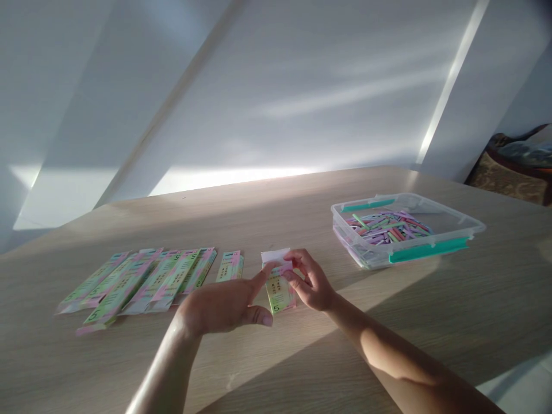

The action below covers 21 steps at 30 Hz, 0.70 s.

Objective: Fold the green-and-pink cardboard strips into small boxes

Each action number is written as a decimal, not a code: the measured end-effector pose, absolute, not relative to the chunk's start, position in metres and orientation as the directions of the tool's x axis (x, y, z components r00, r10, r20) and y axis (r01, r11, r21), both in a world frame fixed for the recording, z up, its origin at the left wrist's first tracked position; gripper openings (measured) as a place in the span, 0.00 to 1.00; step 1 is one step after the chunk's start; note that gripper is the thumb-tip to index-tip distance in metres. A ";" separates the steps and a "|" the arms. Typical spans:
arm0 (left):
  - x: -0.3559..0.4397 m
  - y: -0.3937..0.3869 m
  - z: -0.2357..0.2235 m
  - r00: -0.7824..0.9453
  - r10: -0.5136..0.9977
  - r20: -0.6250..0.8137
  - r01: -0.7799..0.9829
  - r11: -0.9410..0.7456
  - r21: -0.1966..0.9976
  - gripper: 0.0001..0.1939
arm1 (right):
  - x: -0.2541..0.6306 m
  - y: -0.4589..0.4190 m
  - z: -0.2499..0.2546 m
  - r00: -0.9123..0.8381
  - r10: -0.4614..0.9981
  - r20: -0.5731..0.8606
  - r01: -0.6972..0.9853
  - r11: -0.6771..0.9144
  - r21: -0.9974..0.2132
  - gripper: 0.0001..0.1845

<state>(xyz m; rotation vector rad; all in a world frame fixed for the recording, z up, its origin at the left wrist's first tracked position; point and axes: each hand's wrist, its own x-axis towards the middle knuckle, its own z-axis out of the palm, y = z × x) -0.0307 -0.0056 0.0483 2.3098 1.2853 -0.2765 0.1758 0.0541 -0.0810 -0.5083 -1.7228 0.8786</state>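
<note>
A green and pink printed paper note point(280, 294), marked with a 5, lies in front of me with a white paper flap point(274, 255) at its far end. My right hand point(311, 283) pinches the note near its upper right edge between thumb and fingers. My left hand point(228, 305) reaches in from the other side, index finger on the note by the white part and thumb stretched apart from it. Just left of the note is a short stack of similar notes point(229, 267), partly behind my left hand. More notes point(142, 282) lie overlapping in a fanned row farther left.
A clear plastic box point(448, 233) with teal clips stands on the right, holding many small coloured sticks or rolled papers point(392, 229). The wooden table point(276, 213) runs back to a pale wall point(276, 98). A patterned chair point(513, 172) shows at far right.
</note>
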 end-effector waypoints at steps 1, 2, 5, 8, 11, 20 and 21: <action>-0.031 -0.006 0.049 0.534 0.742 -0.405 0.844 -0.439 0.308 0.51 | 0.177 0.054 -0.080 -0.318 0.701 0.639 -0.093 0.648 -0.756 0.12; -0.031 -0.007 0.049 0.531 0.737 -0.418 0.846 -0.431 0.314 0.51 | 0.177 0.055 -0.079 -0.309 0.690 0.655 -0.096 0.662 -0.743 0.11; -0.034 -0.007 0.047 0.540 0.724 -0.430 0.836 -0.404 0.370 0.51 | 0.178 0.054 -0.076 -0.283 0.670 0.687 -0.095 0.693 -0.715 0.09; -0.036 -0.007 0.044 0.540 0.722 -0.433 0.832 -0.378 0.407 0.50 | 0.177 0.051 -0.072 -0.236 0.708 0.665 -0.149 0.650 -0.745 0.16; -0.037 -0.007 0.043 0.538 0.717 -0.444 0.834 -0.373 0.407 0.50 | 0.176 0.048 -0.067 -0.251 0.705 0.663 -0.180 0.639 -0.748 0.30; -0.036 -0.008 0.040 0.525 0.735 -0.430 0.844 -0.387 0.371 0.47 | 0.177 0.051 -0.058 -0.242 0.670 0.702 -0.141 0.691 -0.709 0.11; -0.036 -0.009 0.039 0.524 0.738 -0.425 0.845 -0.385 0.372 0.47 | 0.176 0.052 -0.058 -0.242 0.680 0.692 -0.151 0.678 -0.720 0.10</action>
